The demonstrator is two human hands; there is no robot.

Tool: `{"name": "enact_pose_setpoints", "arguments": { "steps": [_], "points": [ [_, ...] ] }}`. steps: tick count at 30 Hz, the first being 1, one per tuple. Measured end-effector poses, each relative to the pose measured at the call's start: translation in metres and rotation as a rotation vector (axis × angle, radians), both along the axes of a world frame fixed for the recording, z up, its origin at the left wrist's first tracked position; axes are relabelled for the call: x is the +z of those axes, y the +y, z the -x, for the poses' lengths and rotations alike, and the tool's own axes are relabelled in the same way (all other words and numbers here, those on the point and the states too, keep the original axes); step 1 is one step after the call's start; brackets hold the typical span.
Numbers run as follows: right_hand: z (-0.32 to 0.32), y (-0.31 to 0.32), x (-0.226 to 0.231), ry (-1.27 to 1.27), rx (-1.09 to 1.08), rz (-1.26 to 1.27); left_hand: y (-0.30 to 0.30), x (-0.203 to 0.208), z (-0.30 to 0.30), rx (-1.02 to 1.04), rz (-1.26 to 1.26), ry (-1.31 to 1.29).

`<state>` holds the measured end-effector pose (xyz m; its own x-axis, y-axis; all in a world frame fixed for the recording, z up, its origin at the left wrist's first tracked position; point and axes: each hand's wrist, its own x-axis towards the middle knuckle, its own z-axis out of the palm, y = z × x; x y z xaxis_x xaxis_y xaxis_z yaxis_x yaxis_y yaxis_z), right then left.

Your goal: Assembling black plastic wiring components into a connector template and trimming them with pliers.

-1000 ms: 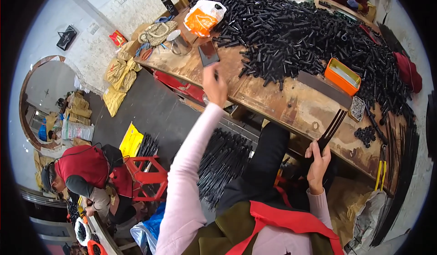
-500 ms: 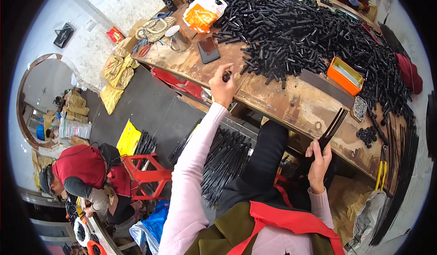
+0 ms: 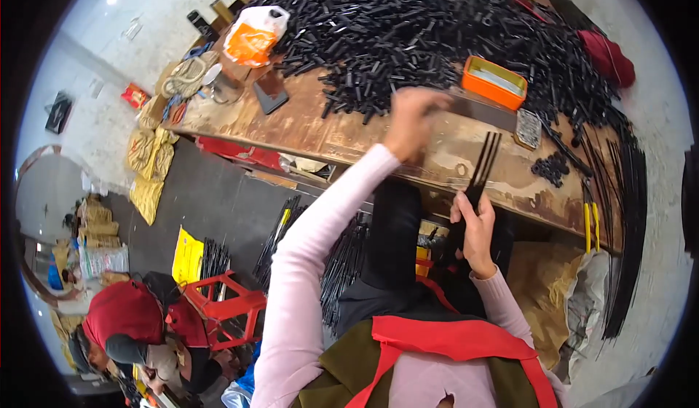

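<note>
My right hand (image 3: 477, 237) is closed around several thin black rods (image 3: 486, 162), whose tips point up and away over the near edge of the wooden workbench (image 3: 444, 149). Motion smears my left hand (image 3: 413, 125), which is above the bench to the left of the rods; whether it holds anything is hidden by the blur. Beyond it spreads a large heap of short black tubes (image 3: 393, 44). An orange box (image 3: 495, 84) stands at the heap's near side, beside a flat dark bar (image 3: 480, 111) and a small tray of little metal parts (image 3: 528, 129).
Small black rings (image 3: 550, 169) and yellow-handled pliers (image 3: 591, 226) lie at the bench's right. Long rods (image 3: 626, 248) hang past its end. A phone (image 3: 271, 92), metal mug (image 3: 222, 86) and plastic bag (image 3: 255, 37) are left. A red stool (image 3: 226, 306) is near a co-worker (image 3: 138, 328).
My left hand has swept right along the bench, nearer the rods; the dark round thing in its fist before no longer shows clearly. My right hand keeps its rods. The whole view has shifted.
</note>
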<state>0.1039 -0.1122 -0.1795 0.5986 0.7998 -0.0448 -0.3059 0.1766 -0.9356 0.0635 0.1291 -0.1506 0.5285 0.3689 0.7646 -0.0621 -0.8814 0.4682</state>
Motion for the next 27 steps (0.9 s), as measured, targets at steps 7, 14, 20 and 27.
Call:
{"name": "enact_pose_setpoints", "arguments": {
  "steps": [7,14,20,27],
  "points": [
    [-0.010,0.000,-0.003,0.018,0.020,-0.039,-0.021,0.005,0.033,0.313,0.177,0.425],
    [-0.004,0.000,-0.005,0.027,0.050,-0.032,-0.022,0.011,-0.020,0.170,-0.045,0.653],
    [0.000,0.001,-0.007,0.022,0.029,-0.036,-0.012,0.003,-0.009,0.210,0.005,0.747],
    [0.000,-0.003,-0.011,0.120,0.152,-0.147,-0.036,0.039,-0.010,-0.306,0.964,0.340]
  ]
}}
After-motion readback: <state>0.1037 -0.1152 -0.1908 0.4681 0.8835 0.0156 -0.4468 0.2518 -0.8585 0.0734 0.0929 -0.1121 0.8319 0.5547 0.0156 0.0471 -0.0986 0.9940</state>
